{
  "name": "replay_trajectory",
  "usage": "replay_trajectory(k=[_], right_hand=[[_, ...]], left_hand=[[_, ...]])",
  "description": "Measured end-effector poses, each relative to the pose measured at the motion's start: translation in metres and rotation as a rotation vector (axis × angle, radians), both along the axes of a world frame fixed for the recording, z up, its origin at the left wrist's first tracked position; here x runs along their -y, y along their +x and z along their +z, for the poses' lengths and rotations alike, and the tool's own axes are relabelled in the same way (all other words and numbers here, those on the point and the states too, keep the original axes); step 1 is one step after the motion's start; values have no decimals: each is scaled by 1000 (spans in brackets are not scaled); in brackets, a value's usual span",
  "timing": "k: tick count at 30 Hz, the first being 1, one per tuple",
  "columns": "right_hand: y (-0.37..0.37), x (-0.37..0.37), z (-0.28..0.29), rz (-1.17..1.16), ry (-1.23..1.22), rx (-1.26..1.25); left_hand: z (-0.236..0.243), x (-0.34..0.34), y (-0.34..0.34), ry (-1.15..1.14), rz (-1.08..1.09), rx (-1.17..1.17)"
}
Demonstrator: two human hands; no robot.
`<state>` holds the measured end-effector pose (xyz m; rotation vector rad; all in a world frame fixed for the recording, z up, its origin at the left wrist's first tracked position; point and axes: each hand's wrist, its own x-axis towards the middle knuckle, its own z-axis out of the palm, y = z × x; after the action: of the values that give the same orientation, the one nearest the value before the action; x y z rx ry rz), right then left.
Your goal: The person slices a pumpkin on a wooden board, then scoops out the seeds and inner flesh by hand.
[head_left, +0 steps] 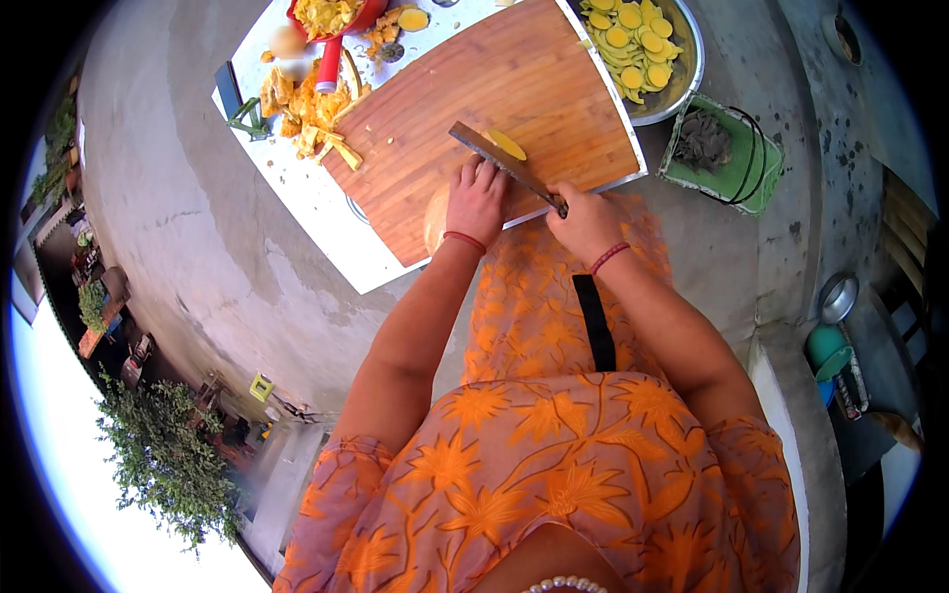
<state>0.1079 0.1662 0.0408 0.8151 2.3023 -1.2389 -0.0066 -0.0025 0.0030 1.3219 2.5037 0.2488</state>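
On a white counter (326,222), a wooden board (554,79) spans before you. The metal bowl (699,69) at right already holds many yellow slices (643,44). Your left hand (476,206) curls beside the blade, its hold hidden; your right hand (585,225) grips the knife (519,173). A pale rounded piece (435,219) seems left uncut; one slice (507,145) lies beyond the blade, not yet in the bowl.

White table (304,215), wooden board (514,74), yellow scraps (299,111)
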Motion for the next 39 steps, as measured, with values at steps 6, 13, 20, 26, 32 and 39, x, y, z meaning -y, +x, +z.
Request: replay_trajectory(k=[6, 13, 20, 26, 32, 39], right_hand=[[-17, -10, 25, 29, -23, 136], [-16, -9, 13, 64, 4, 187], [-27, -3, 0, 48, 23, 202], [-53, 2, -6, 118, 29, 230], [-57, 5, -48, 144, 73, 170], [-72, 9, -55, 115, 42, 229]], left_hand=[[-2, 2, 1, 4, 5, 0], [2, -2, -3, 49, 8, 1], [-1, -1, -3, 71, 4, 8], [-9, 4, 0, 36, 62, 17], [-10, -3, -3, 115, 69, 47], [-8, -3, 2, 122, 55, -11]])
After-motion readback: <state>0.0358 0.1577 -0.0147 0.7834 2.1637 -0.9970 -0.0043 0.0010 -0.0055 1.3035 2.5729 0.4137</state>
